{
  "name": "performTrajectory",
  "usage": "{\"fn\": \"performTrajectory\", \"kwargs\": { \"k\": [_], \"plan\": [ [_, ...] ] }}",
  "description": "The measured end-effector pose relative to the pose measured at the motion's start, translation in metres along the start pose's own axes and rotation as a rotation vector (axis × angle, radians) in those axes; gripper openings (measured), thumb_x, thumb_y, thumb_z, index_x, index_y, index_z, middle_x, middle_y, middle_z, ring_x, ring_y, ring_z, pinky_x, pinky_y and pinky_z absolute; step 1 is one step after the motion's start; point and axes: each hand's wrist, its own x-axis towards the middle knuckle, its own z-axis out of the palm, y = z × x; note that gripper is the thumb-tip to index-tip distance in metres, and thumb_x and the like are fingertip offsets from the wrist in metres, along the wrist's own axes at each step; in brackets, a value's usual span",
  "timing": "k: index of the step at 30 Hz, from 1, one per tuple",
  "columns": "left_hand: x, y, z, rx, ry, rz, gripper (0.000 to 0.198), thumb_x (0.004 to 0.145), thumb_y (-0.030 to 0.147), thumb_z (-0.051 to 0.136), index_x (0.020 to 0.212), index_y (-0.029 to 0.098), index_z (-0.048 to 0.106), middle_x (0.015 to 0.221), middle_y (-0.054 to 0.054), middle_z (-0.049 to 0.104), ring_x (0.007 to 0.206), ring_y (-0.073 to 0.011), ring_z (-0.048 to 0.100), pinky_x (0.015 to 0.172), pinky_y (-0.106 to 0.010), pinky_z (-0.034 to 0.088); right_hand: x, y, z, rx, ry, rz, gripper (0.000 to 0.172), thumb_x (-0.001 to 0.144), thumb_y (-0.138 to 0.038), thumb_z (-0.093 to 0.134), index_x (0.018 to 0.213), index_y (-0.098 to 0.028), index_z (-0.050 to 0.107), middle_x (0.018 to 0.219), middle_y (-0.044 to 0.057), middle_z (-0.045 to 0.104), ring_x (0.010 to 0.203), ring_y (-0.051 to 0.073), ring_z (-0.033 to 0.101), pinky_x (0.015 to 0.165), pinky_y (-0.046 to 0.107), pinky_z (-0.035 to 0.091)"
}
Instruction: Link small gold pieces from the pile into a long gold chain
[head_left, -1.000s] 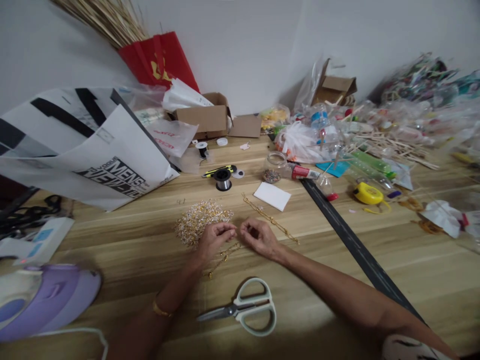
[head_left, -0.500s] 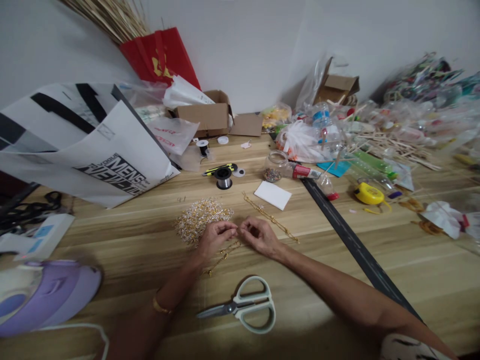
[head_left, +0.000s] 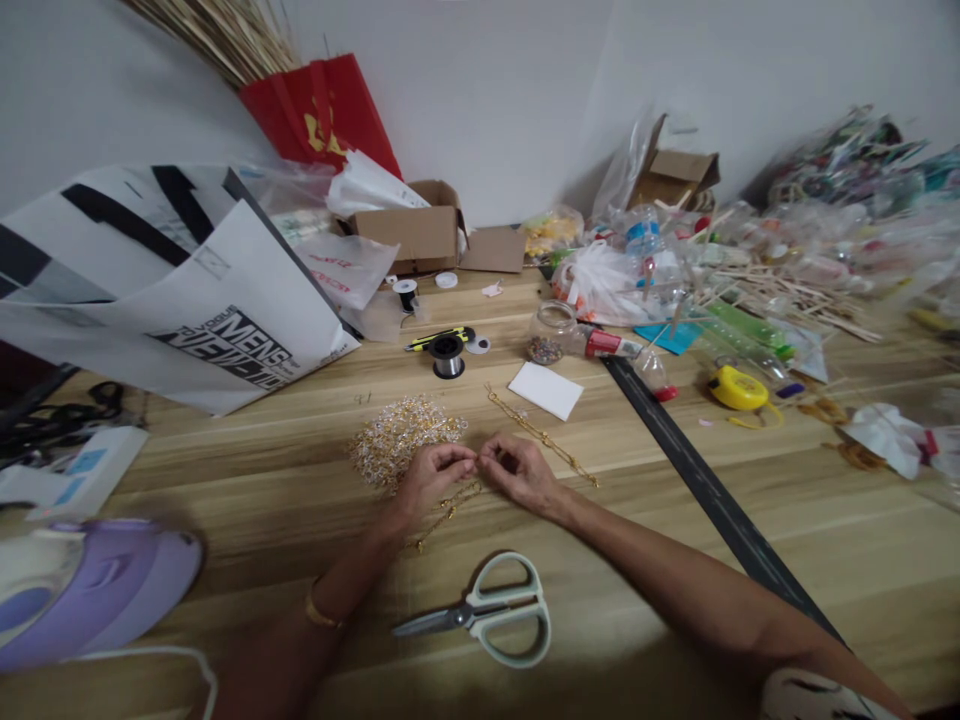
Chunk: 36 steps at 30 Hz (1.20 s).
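Observation:
My left hand (head_left: 431, 474) and my right hand (head_left: 523, 474) meet fingertip to fingertip above the wooden table, both closed in a pinch. Whatever is between the fingertips is too small to make out. Just below them a gold chain (head_left: 448, 508) runs down to the left; whether the fingers hold its upper end I cannot tell. A heap of clear and gold beads (head_left: 405, 432) lies beside and behind my left hand. Beyond my right hand, a second gold chain (head_left: 541, 434) is stretched out on the wood. Scissors (head_left: 491, 612) with pale handles lie nearer to me, blades pointing left.
Behind the hands are a wire spool (head_left: 448, 357), a white card (head_left: 546, 390) and a jar of beads (head_left: 551, 333). A yellow tape measure (head_left: 738, 388) sits at right. Left are a large paper bag (head_left: 225, 300) and a purple-and-white appliance (head_left: 112, 590).

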Motion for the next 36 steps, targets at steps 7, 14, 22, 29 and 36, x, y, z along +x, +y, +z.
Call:
{"fn": "performTrajectory", "kwargs": {
  "k": [7, 14, 22, 29, 36],
  "plan": [
    [-0.0012, 0.0029, 0.0004, 0.007, -0.001, -0.009, 0.021, 0.064, 0.028, 0.071, 0.078, 0.012, 0.070, 0.070, -0.004, 0.069, 0.067, -0.0140, 0.060, 0.064, -0.023, 0.046, 0.0006, -0.0001, 0.0001, -0.023, 0.019, -0.006, 0.015, 0.084, -0.027, 0.054, 0.075, -0.016, 0.060, 0.063, -0.001, 0.057, 0.053, 0.008, 0.048, 0.049, 0.018, 0.035],
    [0.0016, -0.0021, -0.0006, -0.022, 0.001, 0.006, 0.025, 0.062, 0.031, 0.072, 0.078, 0.012, 0.069, 0.068, -0.003, 0.067, 0.063, -0.0127, 0.058, 0.062, -0.023, 0.045, -0.0006, -0.0007, -0.0003, -0.020, -0.002, -0.005, 0.015, 0.084, -0.027, 0.054, 0.076, -0.016, 0.059, 0.064, -0.001, 0.057, 0.054, 0.008, 0.047, 0.049, 0.018, 0.035],
    [0.0027, -0.0034, -0.0018, -0.015, 0.007, -0.001, 0.026, 0.064, 0.034, 0.072, 0.079, 0.012, 0.068, 0.068, -0.003, 0.068, 0.063, -0.0133, 0.059, 0.063, -0.025, 0.048, -0.0002, -0.0003, 0.0003, -0.023, -0.003, -0.008, 0.016, 0.084, -0.028, 0.054, 0.074, -0.017, 0.058, 0.061, -0.001, 0.056, 0.051, 0.008, 0.046, 0.047, 0.019, 0.035],
    [0.0014, -0.0026, -0.0008, -0.006, 0.008, 0.021, 0.024, 0.065, 0.032, 0.071, 0.078, 0.012, 0.068, 0.069, -0.003, 0.068, 0.064, -0.0132, 0.059, 0.063, -0.024, 0.048, 0.0003, -0.0013, 0.0001, -0.020, -0.005, -0.018, 0.015, 0.084, -0.028, 0.054, 0.074, -0.016, 0.058, 0.062, -0.001, 0.056, 0.052, 0.008, 0.047, 0.048, 0.018, 0.035],
    [0.0017, -0.0023, 0.0005, 0.039, 0.009, 0.054, 0.022, 0.065, 0.032, 0.070, 0.076, 0.012, 0.069, 0.071, -0.005, 0.069, 0.068, -0.0147, 0.060, 0.064, -0.024, 0.046, 0.0009, -0.0007, -0.0002, -0.037, -0.001, -0.017, 0.015, 0.083, -0.027, 0.054, 0.074, -0.016, 0.059, 0.062, -0.001, 0.056, 0.052, 0.008, 0.047, 0.048, 0.018, 0.035]
  ]
}}
